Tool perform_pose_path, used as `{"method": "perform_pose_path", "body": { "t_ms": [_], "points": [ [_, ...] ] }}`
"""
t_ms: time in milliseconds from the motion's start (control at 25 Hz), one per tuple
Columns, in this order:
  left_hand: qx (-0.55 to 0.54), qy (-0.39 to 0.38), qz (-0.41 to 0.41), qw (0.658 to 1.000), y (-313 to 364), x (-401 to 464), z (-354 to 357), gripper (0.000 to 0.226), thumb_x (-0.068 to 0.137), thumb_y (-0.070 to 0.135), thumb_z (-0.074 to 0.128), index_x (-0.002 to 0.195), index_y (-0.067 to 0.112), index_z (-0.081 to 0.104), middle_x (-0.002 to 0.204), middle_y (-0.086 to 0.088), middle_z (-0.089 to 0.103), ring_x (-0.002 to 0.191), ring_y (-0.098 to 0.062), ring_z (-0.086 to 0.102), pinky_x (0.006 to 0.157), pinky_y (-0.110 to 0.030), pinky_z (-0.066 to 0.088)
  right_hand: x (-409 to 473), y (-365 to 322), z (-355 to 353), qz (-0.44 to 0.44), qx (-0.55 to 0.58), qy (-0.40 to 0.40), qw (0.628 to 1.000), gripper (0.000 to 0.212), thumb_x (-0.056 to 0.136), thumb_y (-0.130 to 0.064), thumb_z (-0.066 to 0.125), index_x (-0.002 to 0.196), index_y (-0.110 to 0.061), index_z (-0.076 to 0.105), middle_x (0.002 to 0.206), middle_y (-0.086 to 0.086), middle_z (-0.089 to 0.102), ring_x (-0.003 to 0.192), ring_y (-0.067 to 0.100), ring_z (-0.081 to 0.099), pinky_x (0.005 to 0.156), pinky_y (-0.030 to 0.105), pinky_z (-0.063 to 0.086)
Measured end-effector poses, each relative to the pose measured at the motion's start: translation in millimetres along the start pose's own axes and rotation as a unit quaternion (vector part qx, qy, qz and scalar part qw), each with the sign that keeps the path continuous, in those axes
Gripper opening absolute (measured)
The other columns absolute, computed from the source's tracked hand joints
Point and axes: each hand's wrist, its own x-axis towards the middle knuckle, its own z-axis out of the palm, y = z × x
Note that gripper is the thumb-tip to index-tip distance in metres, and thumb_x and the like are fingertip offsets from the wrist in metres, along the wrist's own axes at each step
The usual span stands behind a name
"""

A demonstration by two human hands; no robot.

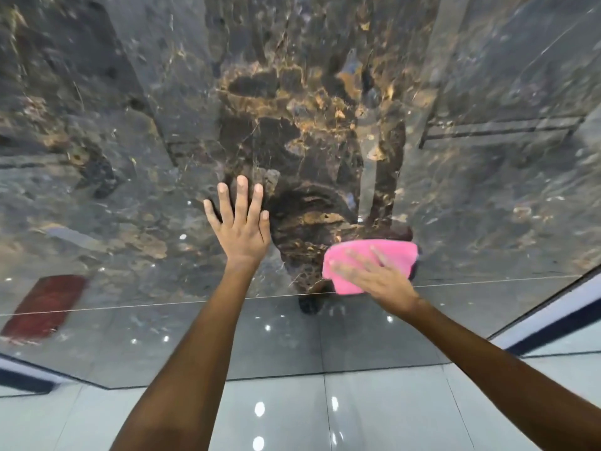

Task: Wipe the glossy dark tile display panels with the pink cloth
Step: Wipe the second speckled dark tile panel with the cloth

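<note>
While pressed flat against the dark marbled panel (292, 125), left hand (240, 226) spread wide, fingers splayed, holding nothing. Right hand (377, 275) laid open and flat over one pink cloth (364, 255) (blurred with motion), pinning it to the panel's lower part, just above a thin horizontal seam (130, 307). Two bare forearms, cut off below. No containers. Reflections muddy the gloss.

Tile panel (325, 109): no readable text.
Pink cloth (364, 255): no label or brand visible.
Floor (390, 411): no markings.
</note>
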Motion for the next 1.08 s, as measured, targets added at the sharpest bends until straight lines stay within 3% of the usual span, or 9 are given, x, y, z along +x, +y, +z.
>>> {"method": "perform_pose_path", "body": {
  "t_ms": [80,200,240,360,480,640,760,920,1080],
  "points": [
    [-0.002,0.009,0.000,1.000,2,-1,2,0.050,0.106,0.035,0.017,0.156,0.029,0.012,0.164,0.009,0.003,0.151,-0.019,0.000,0.120,-0.046,0.002,-5,-5,-6,0.084,-0.026,-0.021,0.996,0.089,0.067,0.005,0.038,0.150,-0.021,0.021,0.158,-0.006,0.015,0.148,0.025,0.009,0.119,0.047,-0.001],
    [-0.001,0.006,0.002,1.000,1,0,2,0.050,0.106,0.035,0.017,0.156,0.029,0.012,0.164,0.009,0.002,0.151,-0.019,0.000,0.120,-0.046,0.003,-34,-14,22,-0.228,-0.076,-0.162,0.957,0.085,0.064,-0.008,0.074,0.143,-0.022,0.043,0.153,-0.015,0.031,0.135,0.013,0.039,0.122,0.041,-0.001],
    [-0.001,0.009,0.005,1.000,1,-2,3,0.050,0.106,0.035,0.017,0.156,0.028,0.012,0.164,0.008,0.002,0.151,-0.019,0.000,0.120,-0.046,0.003,-46,-7,31,-0.286,-0.077,-0.139,0.945,0.084,0.059,-0.018,0.085,0.137,-0.023,0.053,0.152,-0.015,0.031,0.133,0.008,0.042,0.122,0.039,0.000],
    [-0.003,0.020,-0.006,1.000,-2,-3,3,0.050,0.106,0.035,0.016,0.156,0.028,0.013,0.164,0.008,0.003,0.151,-0.019,0.000,0.120,-0.046,0.003,-29,26,2,-0.159,-0.054,0.000,0.986,0.087,0.074,0.003,0.063,0.151,-0.012,0.026,0.163,0.002,0.002,0.144,0.018,0.021,0.121,0.040,-0.002],
    [0.011,0.003,-0.020,1.000,4,4,1,0.050,0.106,0.034,0.017,0.156,0.029,0.011,0.163,0.009,0.001,0.151,-0.019,-0.002,0.120,-0.047,0.002,-18,50,-29,0.029,-0.060,0.045,0.997,0.084,0.077,0.005,0.038,0.154,-0.017,0.013,0.163,0.000,0.002,0.149,0.026,0.001,0.119,0.047,0.001],
    [-0.047,-0.023,-0.154,0.987,41,6,-13,0.046,0.105,0.028,0.028,0.151,0.024,0.025,0.161,-0.004,0.015,0.151,-0.025,0.001,0.117,-0.056,0.000,-52,71,-20,-0.207,-0.102,-0.017,0.973,0.107,0.072,0.001,0.064,0.154,-0.010,-0.004,0.161,0.008,-0.016,0.143,0.025,0.016,0.120,0.044,-0.005],
    [-0.114,-0.019,-0.235,0.965,90,39,-20,0.040,0.102,0.026,0.036,0.141,0.020,0.031,0.155,-0.014,0.021,0.147,-0.033,0.006,0.112,-0.063,-0.001,-30,129,-70,-0.061,-0.072,0.092,0.991,0.083,0.077,-0.005,0.045,0.153,-0.021,0.015,0.162,-0.004,-0.010,0.147,0.021,0.008,0.120,0.042,-0.005],
    [-0.113,-0.017,-0.153,0.982,150,130,-11,0.046,0.102,0.031,0.033,0.146,0.025,0.027,0.158,-0.006,0.013,0.149,-0.027,0.004,0.114,-0.053,-0.011,18,220,-150,0.221,-0.015,0.252,0.942,0.072,0.089,-0.031,0.049,0.153,-0.020,0.018,0.163,-0.002,0.000,0.150,0.020,0.001,0.118,0.044,0.001],
    [-0.084,0.009,-0.214,0.973,189,185,-4,0.051,0.103,0.036,0.029,0.152,0.023,0.022,0.162,-0.010,0.014,0.149,-0.031,0.005,0.112,-0.067,0.002,-2,269,-158,-0.140,-0.119,0.130,0.974,0.065,0.091,-0.024,0.036,0.153,-0.015,0.016,0.163,0.002,-0.003,0.150,0.018,0.003,0.121,0.040,0.002]
  ]
}}
